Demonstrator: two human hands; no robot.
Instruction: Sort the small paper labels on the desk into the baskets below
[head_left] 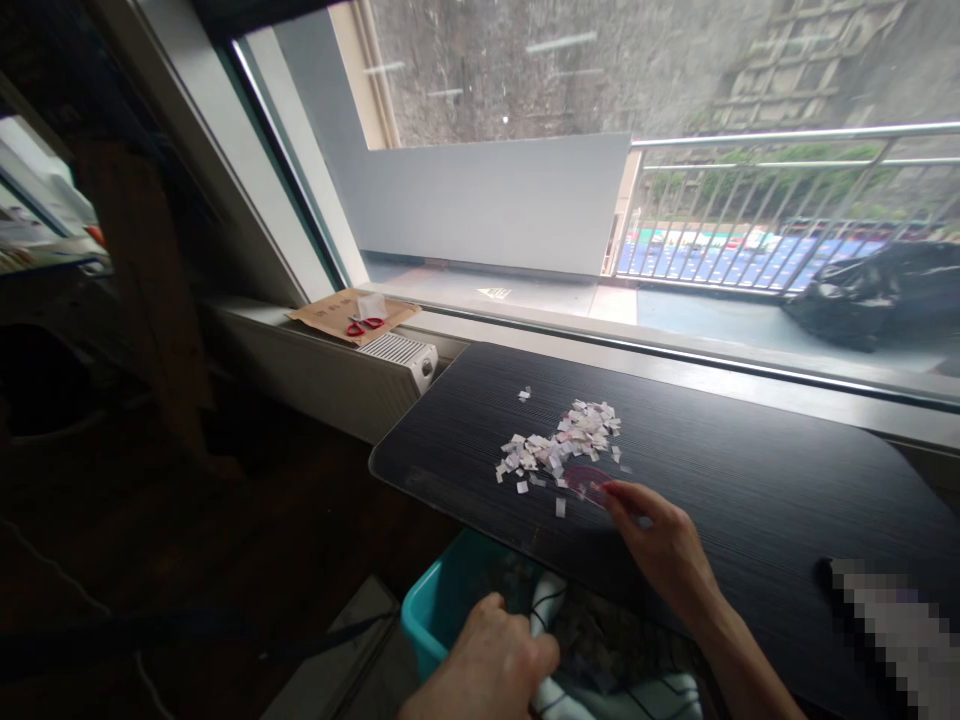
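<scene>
A loose pile of small pale paper pieces (589, 428) lies on the black tabletop (720, 450), with a few scattered around it. My right hand (664, 545) pinches the edge of a thin, see-through pink disc-like piece (586, 483), which rests against the pile's near side; its exact kind is unclear. Below the table edge, my left hand (491, 655) is closed around pale cloth with dark lines (550, 600), at the opening of a teal bin (424, 620). Small scraps show dimly inside the opening. My left fingertips are partly hidden.
On the sill at the left, red-handled scissors (365, 325) lie on a brown envelope (322, 315), above a white radiator (397, 350). A window runs behind the table. A blurred-out object (892, 620) lies at the table's right.
</scene>
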